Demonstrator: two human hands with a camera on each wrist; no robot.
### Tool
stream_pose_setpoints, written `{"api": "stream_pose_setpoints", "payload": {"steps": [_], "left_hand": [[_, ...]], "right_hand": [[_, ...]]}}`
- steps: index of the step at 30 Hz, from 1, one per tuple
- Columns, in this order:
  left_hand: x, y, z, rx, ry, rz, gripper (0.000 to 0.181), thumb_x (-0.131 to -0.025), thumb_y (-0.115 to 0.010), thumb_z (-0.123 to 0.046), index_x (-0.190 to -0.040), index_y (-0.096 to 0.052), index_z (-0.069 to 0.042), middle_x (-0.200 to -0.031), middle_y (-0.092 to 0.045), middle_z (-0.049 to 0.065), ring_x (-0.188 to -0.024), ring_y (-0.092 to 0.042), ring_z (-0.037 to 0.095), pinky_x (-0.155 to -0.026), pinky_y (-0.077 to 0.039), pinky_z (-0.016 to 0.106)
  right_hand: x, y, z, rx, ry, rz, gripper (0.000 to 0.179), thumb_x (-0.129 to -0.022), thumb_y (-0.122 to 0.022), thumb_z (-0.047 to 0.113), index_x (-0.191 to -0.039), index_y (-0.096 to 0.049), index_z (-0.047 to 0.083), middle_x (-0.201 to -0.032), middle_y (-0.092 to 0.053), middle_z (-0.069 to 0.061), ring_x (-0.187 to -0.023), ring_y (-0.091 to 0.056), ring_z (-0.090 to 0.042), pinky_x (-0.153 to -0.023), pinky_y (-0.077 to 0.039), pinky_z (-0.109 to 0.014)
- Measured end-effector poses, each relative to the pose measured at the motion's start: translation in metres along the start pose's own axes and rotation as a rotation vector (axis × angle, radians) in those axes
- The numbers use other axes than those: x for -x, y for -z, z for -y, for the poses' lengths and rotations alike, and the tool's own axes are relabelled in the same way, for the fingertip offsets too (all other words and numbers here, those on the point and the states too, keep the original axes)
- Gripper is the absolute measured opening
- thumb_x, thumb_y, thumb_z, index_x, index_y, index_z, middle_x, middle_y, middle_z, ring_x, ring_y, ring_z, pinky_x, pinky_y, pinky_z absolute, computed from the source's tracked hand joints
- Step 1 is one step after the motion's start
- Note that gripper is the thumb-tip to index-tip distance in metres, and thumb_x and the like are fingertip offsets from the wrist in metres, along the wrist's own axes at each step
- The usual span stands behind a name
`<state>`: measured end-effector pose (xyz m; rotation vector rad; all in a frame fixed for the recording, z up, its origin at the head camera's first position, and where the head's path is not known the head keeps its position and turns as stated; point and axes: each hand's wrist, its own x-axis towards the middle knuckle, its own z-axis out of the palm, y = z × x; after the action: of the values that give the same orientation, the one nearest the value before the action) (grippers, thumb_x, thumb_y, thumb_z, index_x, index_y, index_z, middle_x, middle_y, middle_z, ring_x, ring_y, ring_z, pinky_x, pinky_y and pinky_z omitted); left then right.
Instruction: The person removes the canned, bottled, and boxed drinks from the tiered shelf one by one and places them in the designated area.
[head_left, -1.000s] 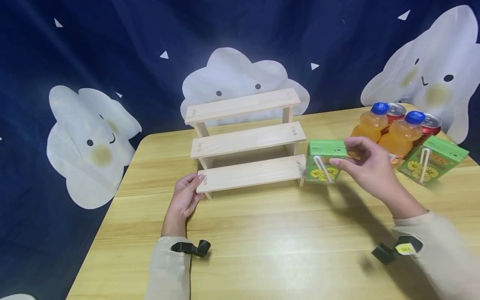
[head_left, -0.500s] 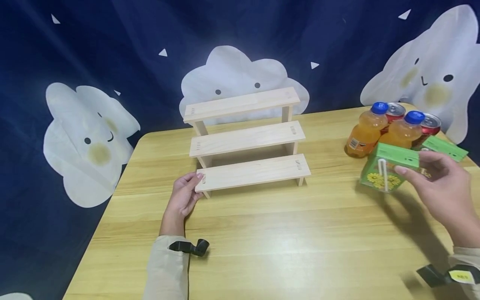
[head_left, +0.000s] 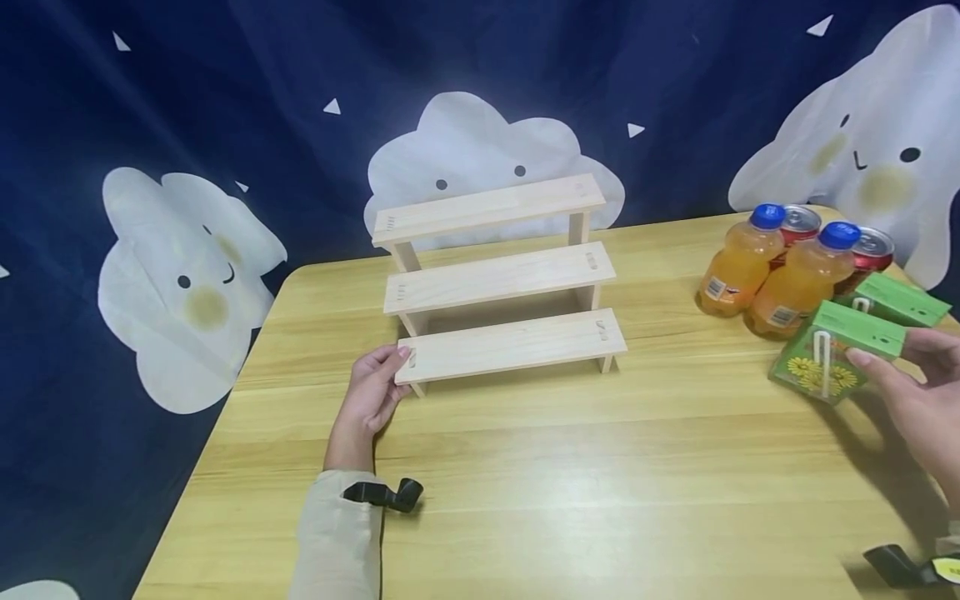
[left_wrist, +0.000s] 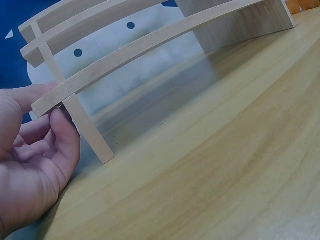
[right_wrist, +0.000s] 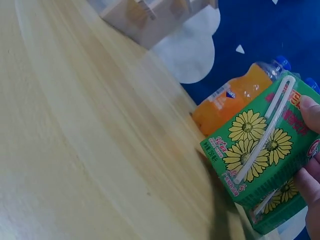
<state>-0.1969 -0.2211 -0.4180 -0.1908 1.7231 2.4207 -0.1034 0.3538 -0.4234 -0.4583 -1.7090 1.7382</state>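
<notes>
A pale wooden three-tier shelf (head_left: pixel 510 346) stands on the table. My left hand (head_left: pixel 369 390) pinches the left end of its lowest board, thumb on top and fingers beneath, as the left wrist view also shows. Over at the right, my right hand (head_left: pixel 926 392) grips a green drink carton (head_left: pixel 821 362) with yellow flowers and a white straw on its front. In the right wrist view this carton (right_wrist: pixel 260 135) is tilted, with thumb and fingers on its sides. Close behind it sits a second green carton (head_left: pixel 903 300), partly hidden.
Two orange drink bottles (head_left: pixel 738 262) with blue caps stand behind the cartons, and two red cans (head_left: pixel 870 247) stand behind the bottles. A dark blue cloth (head_left: pixel 300 50) with white clouds hangs behind the wooden table (head_left: pixel 525 500).
My right hand has carried the green carton from beside the shelf's lowest board rightward to the other drinks. My left hand has kept its hold on the shelf.
</notes>
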Motion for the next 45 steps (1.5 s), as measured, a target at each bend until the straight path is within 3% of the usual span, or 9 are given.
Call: {"api": "stream_pose_setpoints", "payload": {"steps": [4,8,12,15,25,40,45], "left_hand": [[0.000,0.000,0.001,0.002,-0.002,0.002,0.009,-0.094,-0.058,-0.012,-0.095,-0.061,-0.004,-0.082,-0.068,0.005,-0.068,-0.067,0.011,-0.052,-0.055,0.018],[-0.001,0.000,0.001,-0.003,0.003,0.001,0.010,-0.094,-0.058,-0.012,-0.097,-0.061,-0.004,-0.082,-0.068,0.005,-0.069,-0.068,0.011,-0.054,-0.056,0.018],[-0.001,0.001,0.001,-0.004,0.006,-0.004,0.012,-0.094,-0.058,-0.012,-0.099,-0.059,-0.002,-0.083,-0.067,0.005,-0.071,-0.068,0.012,-0.057,-0.057,0.019],[0.000,0.002,0.001,-0.007,0.002,-0.006,0.015,-0.094,-0.058,-0.013,-0.103,-0.057,-0.001,-0.084,-0.067,0.005,-0.072,-0.068,0.012,-0.060,-0.058,0.020],[-0.001,0.001,0.001,-0.024,0.004,-0.006,0.019,-0.095,-0.057,-0.013,-0.107,-0.054,0.002,-0.086,-0.067,0.005,-0.074,-0.068,0.012,-0.060,-0.058,0.020],[-0.001,0.000,-0.001,-0.013,0.000,-0.005,0.014,-0.094,-0.057,-0.012,-0.102,-0.057,0.000,-0.085,-0.067,0.006,-0.074,-0.069,0.013,-0.063,-0.059,0.021],[0.000,0.001,0.000,-0.012,0.011,-0.003,0.015,-0.095,-0.057,-0.013,-0.103,-0.056,0.000,-0.087,-0.067,0.006,-0.074,-0.069,0.013,-0.064,-0.059,0.022]], "right_hand": [[0.007,-0.004,0.007,0.008,0.012,-0.018,0.041,-0.075,-0.066,-0.019,-0.100,-0.060,0.013,-0.095,-0.061,0.005,-0.086,-0.060,0.001,-0.071,-0.048,-0.001],[0.011,-0.007,0.007,0.085,0.096,-0.023,0.042,-0.077,-0.064,-0.018,-0.103,-0.060,0.015,-0.096,-0.062,0.010,-0.086,-0.060,0.004,-0.073,-0.047,0.000],[0.011,-0.010,0.004,-0.045,0.122,-0.005,0.043,-0.075,-0.064,-0.020,-0.104,-0.060,0.011,-0.095,-0.063,0.007,-0.086,-0.061,0.002,-0.074,-0.048,-0.002],[0.011,-0.011,0.002,-0.169,0.113,0.002,0.043,-0.074,-0.064,-0.022,-0.104,-0.060,0.008,-0.096,-0.063,0.002,-0.086,-0.062,-0.001,-0.073,-0.049,-0.003],[0.013,-0.013,0.007,-0.214,0.045,-0.014,0.043,-0.072,-0.062,-0.025,-0.099,-0.061,0.008,-0.092,-0.064,0.001,-0.083,-0.062,-0.003,-0.071,-0.050,-0.004],[0.012,-0.012,0.009,-0.060,-0.042,-0.039,0.043,-0.074,-0.064,-0.021,-0.103,-0.060,0.011,-0.101,-0.061,0.002,-0.089,-0.060,-0.002,-0.074,-0.048,-0.002],[0.013,-0.010,0.009,-0.082,-0.054,-0.020,0.044,-0.073,-0.064,-0.022,-0.103,-0.060,0.010,-0.100,-0.061,0.002,-0.089,-0.060,-0.002,-0.075,-0.048,-0.002]]}}
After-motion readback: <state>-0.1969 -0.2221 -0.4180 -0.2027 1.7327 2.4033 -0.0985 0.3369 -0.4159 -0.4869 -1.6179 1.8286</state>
